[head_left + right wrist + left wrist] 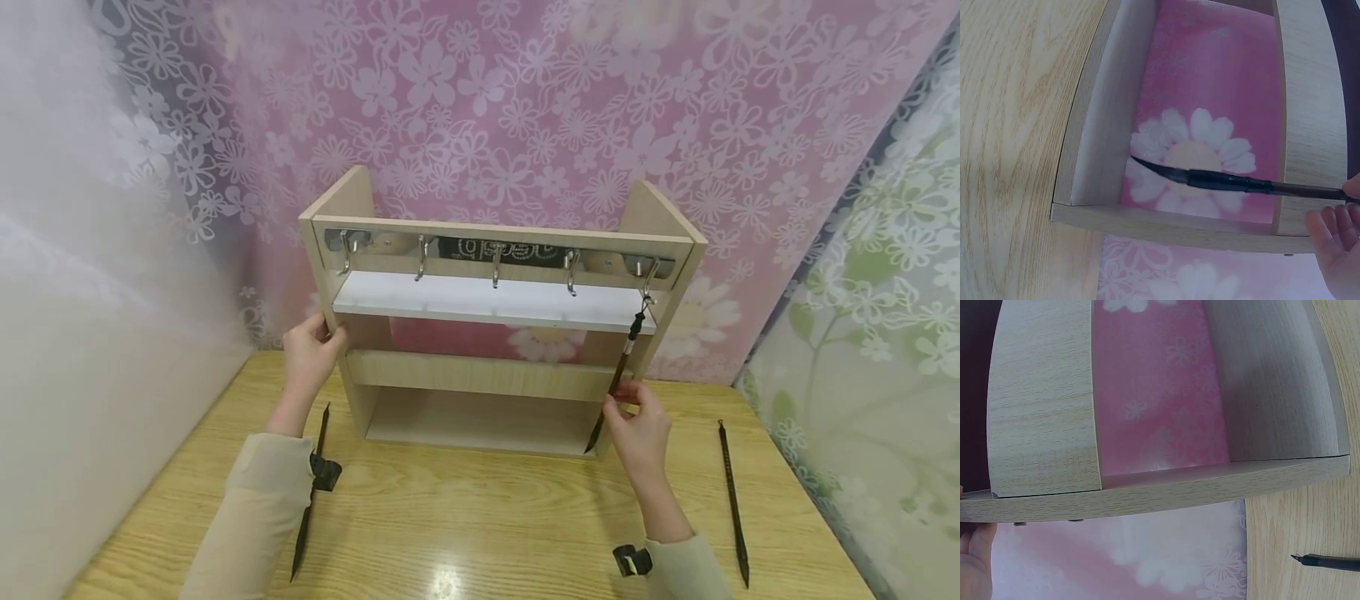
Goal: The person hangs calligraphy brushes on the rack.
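A small wooden shelf rack [480,375] stands upright, with metal hooks along its top front rail. My left hand [309,354] grips the rack's left side panel at mid-height; its fingertips are partly hidden behind the panel. From the rightmost hook [649,279] a dark calligraphy brush [622,362] hangs by its loop, bristle tip down and slightly slanted. My right hand [641,425] pinches the brush's handle between thumb and fingers, in front of the right side panel. In the right wrist view the black bristles [1160,170] point away from the hand.
A second brush [302,537] lies on the wooden table [465,517] beneath the left forearm. Another brush [732,504] lies at the right. Behind the rack hangs a pink floral backdrop [487,108]. The other hooks [496,267] bear nothing.
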Demonstrator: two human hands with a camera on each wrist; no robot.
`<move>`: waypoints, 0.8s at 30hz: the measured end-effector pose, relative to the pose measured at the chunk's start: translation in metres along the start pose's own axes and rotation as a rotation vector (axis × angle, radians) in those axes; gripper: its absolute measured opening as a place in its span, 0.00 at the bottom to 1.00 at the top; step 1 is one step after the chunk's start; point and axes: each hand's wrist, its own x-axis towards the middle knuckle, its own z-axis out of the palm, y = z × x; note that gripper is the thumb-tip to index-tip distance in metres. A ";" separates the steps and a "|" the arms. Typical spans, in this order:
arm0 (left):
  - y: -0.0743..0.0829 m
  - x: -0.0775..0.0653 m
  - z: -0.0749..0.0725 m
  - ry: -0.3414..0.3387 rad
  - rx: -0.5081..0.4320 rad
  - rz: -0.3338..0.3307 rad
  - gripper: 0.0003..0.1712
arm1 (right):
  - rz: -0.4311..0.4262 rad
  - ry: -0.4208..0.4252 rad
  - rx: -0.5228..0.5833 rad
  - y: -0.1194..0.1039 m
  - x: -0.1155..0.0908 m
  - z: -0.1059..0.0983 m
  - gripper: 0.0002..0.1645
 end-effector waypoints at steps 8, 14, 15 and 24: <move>-0.002 0.000 0.000 0.007 -0.003 0.025 0.08 | -0.014 -0.020 0.021 -0.004 -0.002 -0.008 0.10; -0.001 -0.001 0.000 0.003 -0.011 0.015 0.09 | -0.016 -0.020 -0.011 -0.003 -0.003 -0.015 0.11; -0.001 -0.001 0.000 0.003 -0.012 0.011 0.09 | -0.019 -0.021 -0.019 -0.003 -0.003 -0.016 0.11; 0.001 0.000 0.000 0.014 -0.012 0.018 0.06 | -0.004 -0.021 -0.071 0.005 -0.003 -0.025 0.11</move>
